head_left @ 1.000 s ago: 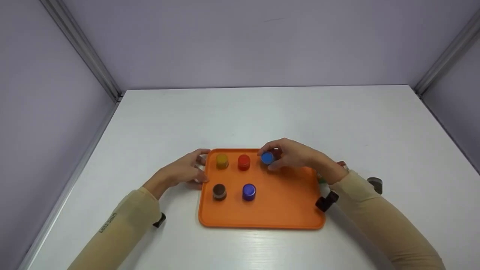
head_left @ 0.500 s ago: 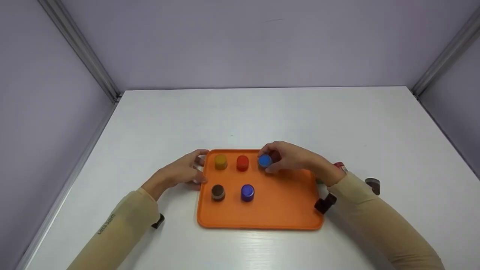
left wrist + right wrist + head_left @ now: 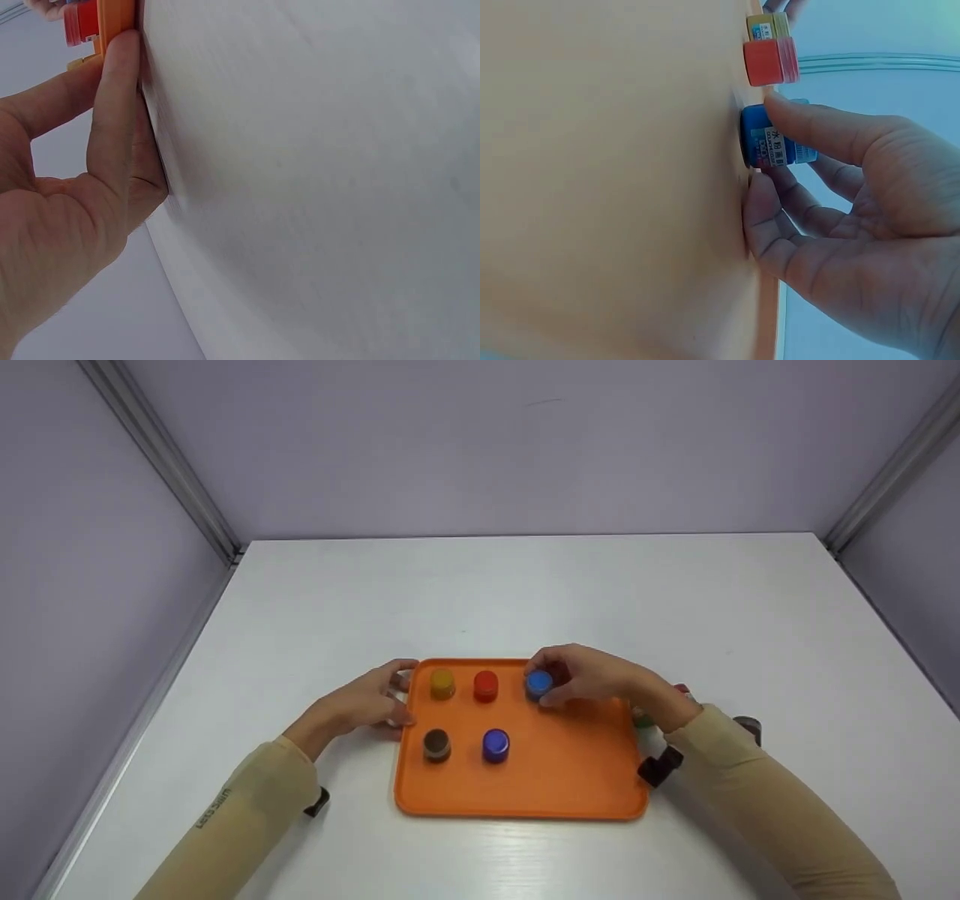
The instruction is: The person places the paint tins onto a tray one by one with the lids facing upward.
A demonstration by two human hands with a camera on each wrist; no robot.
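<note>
I see my right hand [image 3: 592, 676] over the far right part of the orange tray [image 3: 570, 780], its fingers [image 3: 810, 131] curled round the light blue jar [image 3: 538, 684]. In the right wrist view the index finger lies along the jar's side and the thumb sits at its base, where the jar meets the tray floor; the jar stands upright with its printed label facing the palm. It closes the far row, just beside the red jar [image 3: 486, 685], with the yellow jar [image 3: 442, 683] beyond that at the left end. In the near row stand the brown jar [image 3: 436, 744] and the dark blue jar [image 3: 496, 745], apart from each other and from the far row.

My left hand [image 3: 365, 703] rests at the tray's far left corner. In the left wrist view its fingers [image 3: 116, 112] lie fairly straight against the white counter [image 3: 525, 592], with a fingertip touching the tray's orange edge; it grips nothing that I can see, though the angle is steep and the lower fingers are partly hidden.

Behind my right wrist, on the counter, a few small things peek out, a red-topped one [image 3: 681, 688] and a dark one [image 3: 750, 727], probably more jars, but the sleeve covers most of them.
</note>
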